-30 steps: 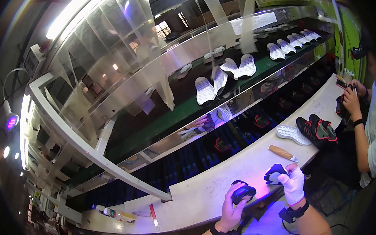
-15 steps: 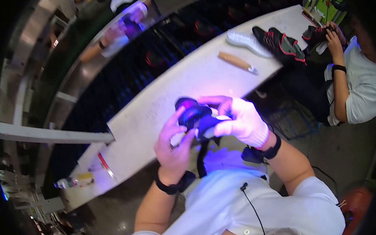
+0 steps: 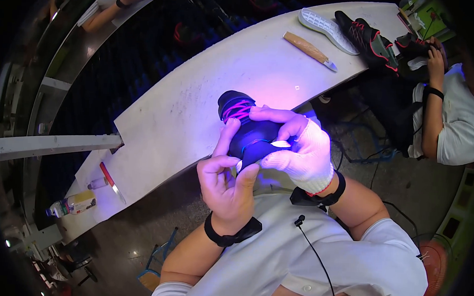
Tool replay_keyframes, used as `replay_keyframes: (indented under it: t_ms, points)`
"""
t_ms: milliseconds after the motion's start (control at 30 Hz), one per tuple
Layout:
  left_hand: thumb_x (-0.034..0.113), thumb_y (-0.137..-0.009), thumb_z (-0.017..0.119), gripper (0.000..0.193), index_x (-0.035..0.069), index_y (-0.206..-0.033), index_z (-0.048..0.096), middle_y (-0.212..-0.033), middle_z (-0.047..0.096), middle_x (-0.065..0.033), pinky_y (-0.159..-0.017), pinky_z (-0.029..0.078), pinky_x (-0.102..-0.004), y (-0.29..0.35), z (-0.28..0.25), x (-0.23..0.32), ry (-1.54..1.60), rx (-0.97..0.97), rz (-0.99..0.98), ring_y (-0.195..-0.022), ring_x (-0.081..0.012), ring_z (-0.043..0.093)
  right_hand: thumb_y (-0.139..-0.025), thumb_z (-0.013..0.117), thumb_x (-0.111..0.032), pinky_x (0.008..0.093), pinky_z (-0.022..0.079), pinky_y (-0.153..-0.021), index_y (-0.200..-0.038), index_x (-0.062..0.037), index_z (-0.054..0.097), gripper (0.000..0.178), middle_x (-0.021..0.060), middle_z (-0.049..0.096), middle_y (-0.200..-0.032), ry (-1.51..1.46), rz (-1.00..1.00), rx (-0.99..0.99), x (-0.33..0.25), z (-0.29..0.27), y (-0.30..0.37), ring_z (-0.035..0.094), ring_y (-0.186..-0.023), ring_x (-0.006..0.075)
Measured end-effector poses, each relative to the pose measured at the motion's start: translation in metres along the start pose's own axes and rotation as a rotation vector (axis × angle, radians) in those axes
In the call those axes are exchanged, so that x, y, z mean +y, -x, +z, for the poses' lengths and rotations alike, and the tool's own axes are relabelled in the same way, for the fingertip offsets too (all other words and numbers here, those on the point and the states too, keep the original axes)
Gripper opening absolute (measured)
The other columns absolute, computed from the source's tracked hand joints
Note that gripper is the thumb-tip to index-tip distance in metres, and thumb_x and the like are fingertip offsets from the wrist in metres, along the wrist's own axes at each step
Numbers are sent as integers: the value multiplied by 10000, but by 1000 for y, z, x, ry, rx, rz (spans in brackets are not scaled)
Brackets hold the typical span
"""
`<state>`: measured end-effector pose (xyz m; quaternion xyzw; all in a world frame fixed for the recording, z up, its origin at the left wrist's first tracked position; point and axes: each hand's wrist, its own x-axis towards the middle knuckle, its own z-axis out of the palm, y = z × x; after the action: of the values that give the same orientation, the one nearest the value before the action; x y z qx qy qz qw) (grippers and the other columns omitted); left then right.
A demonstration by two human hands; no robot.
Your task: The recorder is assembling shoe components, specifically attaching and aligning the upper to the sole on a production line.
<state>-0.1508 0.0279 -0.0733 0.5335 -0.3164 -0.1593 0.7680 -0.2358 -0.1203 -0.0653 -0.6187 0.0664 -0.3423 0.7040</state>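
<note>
Single fisheye view worn on the head, pitched steeply down from beside the white bench (image 3: pixel 180 102), the dark shoe (image 3: pixel 255 131) by its near edge seen from close above.

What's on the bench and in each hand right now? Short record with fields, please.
Left hand: bare, gripping black laced sneaker
Right hand: white knit glove, gripping same sneaker
Bench, upper right: wooden-handled knife, white shoe sole, black-and-red sneaker
Bench, lower left: red-handled knife, plastic bottle
Co-worker's hand: on another dark shoe
</note>
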Motion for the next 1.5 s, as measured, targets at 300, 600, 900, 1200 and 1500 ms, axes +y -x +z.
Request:
replay_keyframes:
  t_ms: [300, 600, 900, 1200, 1500]
  points:
    - [34, -949, 816, 483, 68, -1191, 400, -1447, 583, -406, -1296, 267, -555, -10, -18, 11, 33, -69, -87, -1517, -458, 473, -782, 973, -160, 499, 544, -1088, -938, -57, 622, 398, 242, 755, -1288, 155, -176, -6, 12, -4, -3, 747, -1162, 360]
    - [292, -1149, 516, 314, -6, -1201, 598, -1263, 728, -244, -1186, 403, -544, -41, -17, 29, -235, -35, -39, -1286, -361, 615, -557, 1046, -315, 431, 616, -893, -859, -73, 701, 518, 167, 726, -1334, 618, -225, -141, 26, -8, -15, 736, -1116, 349]
    - [376, -631, 1034, 716, -25, -1128, 711, -1164, 789, -265, -1237, 396, -636, -88, -72, 55, -641, -538, -106, -1209, -389, 748, -718, 857, -414, 477, 525, -736, -937, -120, 730, 388, 98, 669, -1023, 723, -429, -266, 63, -9, -31, 639, -879, 329]
    - [127, -718, 998, 433, 33, -1061, 752, -1164, 805, -214, -1200, 471, -568, -76, -100, 42, -649, -497, -56, -1220, -409, 741, -650, 917, -486, 536, 554, -922, -733, -60, 603, 535, 191, 677, -1234, 683, -405, -224, 81, -4, -40, 661, -1140, 410]
    - [345, -762, 957, 946, 28, -1521, 490, -1277, 746, -223, -998, 586, -404, -75, -109, 50, -952, -462, -637, -1153, -358, 763, -653, 893, -365, 589, 539, -1028, -885, -63, 578, 495, 209, 670, -1316, 660, -495, -286, 112, 23, -23, 650, -1148, 416]
